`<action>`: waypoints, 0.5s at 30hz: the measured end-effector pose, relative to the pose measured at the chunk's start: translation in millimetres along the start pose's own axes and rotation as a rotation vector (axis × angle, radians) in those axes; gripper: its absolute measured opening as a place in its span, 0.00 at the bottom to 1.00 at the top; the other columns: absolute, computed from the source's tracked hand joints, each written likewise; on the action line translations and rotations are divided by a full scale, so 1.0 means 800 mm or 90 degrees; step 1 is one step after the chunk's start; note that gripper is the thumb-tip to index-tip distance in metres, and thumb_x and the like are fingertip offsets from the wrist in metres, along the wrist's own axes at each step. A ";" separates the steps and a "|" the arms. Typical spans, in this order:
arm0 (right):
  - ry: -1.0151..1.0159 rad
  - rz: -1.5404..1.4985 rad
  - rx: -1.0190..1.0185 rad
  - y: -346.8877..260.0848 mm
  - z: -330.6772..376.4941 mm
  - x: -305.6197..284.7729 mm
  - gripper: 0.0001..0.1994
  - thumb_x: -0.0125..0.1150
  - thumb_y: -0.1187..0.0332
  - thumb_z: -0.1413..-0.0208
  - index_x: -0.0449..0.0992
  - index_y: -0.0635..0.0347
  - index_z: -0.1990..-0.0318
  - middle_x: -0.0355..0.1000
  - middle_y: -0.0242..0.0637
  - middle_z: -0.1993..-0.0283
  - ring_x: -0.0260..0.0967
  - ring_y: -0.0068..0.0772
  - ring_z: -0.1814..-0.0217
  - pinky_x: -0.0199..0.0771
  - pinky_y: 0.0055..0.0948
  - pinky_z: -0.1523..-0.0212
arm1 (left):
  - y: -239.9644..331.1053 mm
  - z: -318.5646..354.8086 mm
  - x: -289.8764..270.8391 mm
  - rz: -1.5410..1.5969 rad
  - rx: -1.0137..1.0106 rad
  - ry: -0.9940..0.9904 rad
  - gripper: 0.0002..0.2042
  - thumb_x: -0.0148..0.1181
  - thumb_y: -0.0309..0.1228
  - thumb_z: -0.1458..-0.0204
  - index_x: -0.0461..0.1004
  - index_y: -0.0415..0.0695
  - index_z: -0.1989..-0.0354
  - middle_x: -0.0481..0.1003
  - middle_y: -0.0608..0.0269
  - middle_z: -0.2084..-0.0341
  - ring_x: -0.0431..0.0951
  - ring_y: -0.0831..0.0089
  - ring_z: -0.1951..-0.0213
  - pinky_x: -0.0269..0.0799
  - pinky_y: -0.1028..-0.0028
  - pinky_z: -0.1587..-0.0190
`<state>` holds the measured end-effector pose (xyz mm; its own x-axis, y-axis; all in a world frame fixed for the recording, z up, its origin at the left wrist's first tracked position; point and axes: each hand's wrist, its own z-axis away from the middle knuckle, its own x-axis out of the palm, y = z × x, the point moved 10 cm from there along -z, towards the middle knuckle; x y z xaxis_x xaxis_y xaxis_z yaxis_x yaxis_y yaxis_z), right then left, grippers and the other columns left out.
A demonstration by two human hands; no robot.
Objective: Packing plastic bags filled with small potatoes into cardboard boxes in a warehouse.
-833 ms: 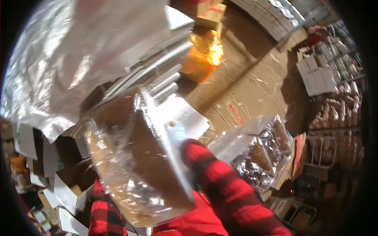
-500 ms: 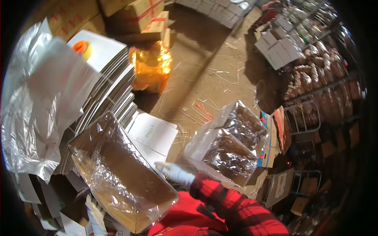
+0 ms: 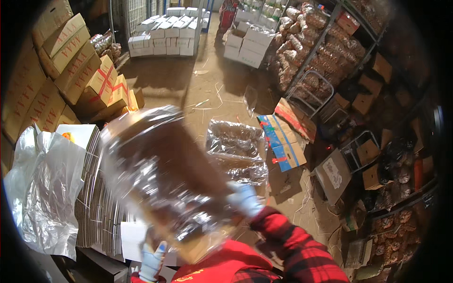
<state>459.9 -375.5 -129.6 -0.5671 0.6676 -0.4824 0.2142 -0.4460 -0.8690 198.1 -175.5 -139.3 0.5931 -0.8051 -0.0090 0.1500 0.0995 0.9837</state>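
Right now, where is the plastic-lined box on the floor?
Head view: the plastic-lined box on the floor sits centre, beyond the right hand, left of the flattened blue-taped cartons.

A second box lined with shiny plastic (image 3: 236, 151) sits on the floor just past the right hand. Flat cardboard sheets (image 3: 96, 207) are stacked beside the left hand, with crinkly plastic bags (image 3: 45, 198) farther left.

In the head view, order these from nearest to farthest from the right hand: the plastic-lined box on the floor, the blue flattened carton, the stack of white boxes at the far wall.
From the right hand:
1. Plastic-lined box, just beyond it on the floor.
2. Blue flattened carton, farther right.
3. Stack of white boxes, far off at the top.
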 end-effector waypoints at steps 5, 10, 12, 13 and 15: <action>0.311 0.200 0.122 0.111 0.077 -0.312 0.15 0.55 0.69 0.59 0.76 0.61 0.61 0.75 0.44 0.69 0.74 0.34 0.67 0.71 0.31 0.62 | -0.069 0.004 0.025 -0.154 -0.094 -0.122 0.25 0.55 0.31 0.48 0.60 0.37 0.43 0.68 0.53 0.50 0.70 0.67 0.51 0.66 0.72 0.49; 0.436 0.095 0.213 0.284 0.089 -0.469 0.12 0.59 0.71 0.57 0.78 0.64 0.63 0.74 0.31 0.72 0.67 0.23 0.73 0.68 0.27 0.71 | -0.111 0.007 0.013 -0.241 -0.122 -0.060 0.23 0.55 0.33 0.49 0.64 0.37 0.46 0.71 0.51 0.54 0.73 0.66 0.55 0.69 0.72 0.52; 0.488 0.113 0.207 0.377 0.086 -0.533 0.10 0.60 0.77 0.58 0.77 0.65 0.64 0.74 0.30 0.72 0.67 0.22 0.74 0.68 0.24 0.72 | -0.125 -0.003 0.044 -0.259 -0.154 -0.086 0.23 0.55 0.34 0.49 0.64 0.36 0.46 0.71 0.51 0.54 0.74 0.65 0.55 0.69 0.71 0.52; 0.468 0.114 0.206 0.402 0.062 -0.533 0.10 0.60 0.77 0.58 0.77 0.65 0.64 0.74 0.30 0.72 0.67 0.22 0.74 0.68 0.24 0.72 | -0.113 -0.007 0.061 -0.304 -0.142 -0.104 0.23 0.54 0.35 0.49 0.64 0.37 0.46 0.71 0.49 0.54 0.74 0.63 0.54 0.69 0.70 0.52; 0.467 0.088 0.250 0.448 0.020 -0.529 0.10 0.59 0.76 0.59 0.77 0.65 0.65 0.74 0.31 0.73 0.67 0.23 0.76 0.68 0.25 0.74 | -0.120 -0.011 0.081 -0.320 -0.158 -0.113 0.23 0.54 0.35 0.49 0.64 0.38 0.45 0.71 0.49 0.53 0.74 0.63 0.53 0.68 0.70 0.51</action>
<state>763.7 -827.7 -234.9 0.1342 0.7490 -0.6489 -0.1249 -0.6368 -0.7609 229.3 -232.3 -235.9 0.2628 -0.8725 -0.4120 0.5725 -0.2027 0.7945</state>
